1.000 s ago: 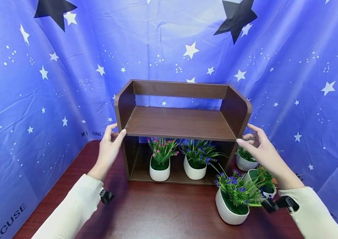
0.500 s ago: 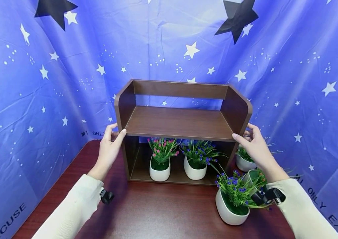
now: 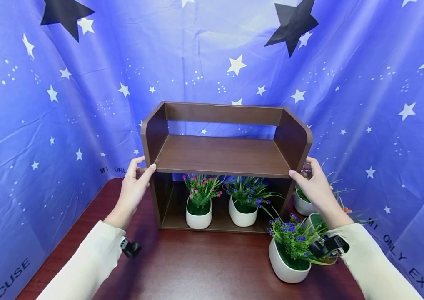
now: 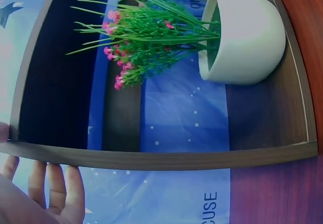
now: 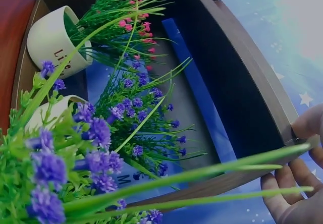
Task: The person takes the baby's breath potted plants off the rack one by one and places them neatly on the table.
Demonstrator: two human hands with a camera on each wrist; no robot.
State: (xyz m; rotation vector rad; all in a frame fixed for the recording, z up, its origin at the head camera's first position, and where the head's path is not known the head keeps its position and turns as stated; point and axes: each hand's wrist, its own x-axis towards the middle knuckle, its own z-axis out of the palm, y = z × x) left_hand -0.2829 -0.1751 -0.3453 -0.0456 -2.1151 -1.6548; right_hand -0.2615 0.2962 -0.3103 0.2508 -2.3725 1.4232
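A dark brown two-tier wooden shelf (image 3: 223, 154) stands on the table. My left hand (image 3: 134, 187) holds its left side panel, thumb on the front edge and fingers along the outer face. On the opposite panel my right hand (image 3: 315, 187) does the same, its thumb at the corner of the upper board. In the lower tier sit two white pots, one with pink flowers (image 3: 198, 216) and one with blue-purple flowers (image 3: 243, 214). The left wrist view shows the fingers (image 4: 56, 186) against the panel's outside. Leaves partly cover the right fingers in the right wrist view.
Another white pot of blue-purple flowers (image 3: 290, 266) stands on the red-brown table (image 3: 197, 266), front right of the shelf. Behind it, partly hidden by the right arm, are more potted plants, including a white pot (image 3: 303, 205). A blue star-patterned curtain (image 3: 212, 50) surrounds the table.
My right hand has moved left and inward, its thumb coming onto the shelf's front edge. The left hand keeps its hold. The head view has shifted slightly; shelf and pots stay put.
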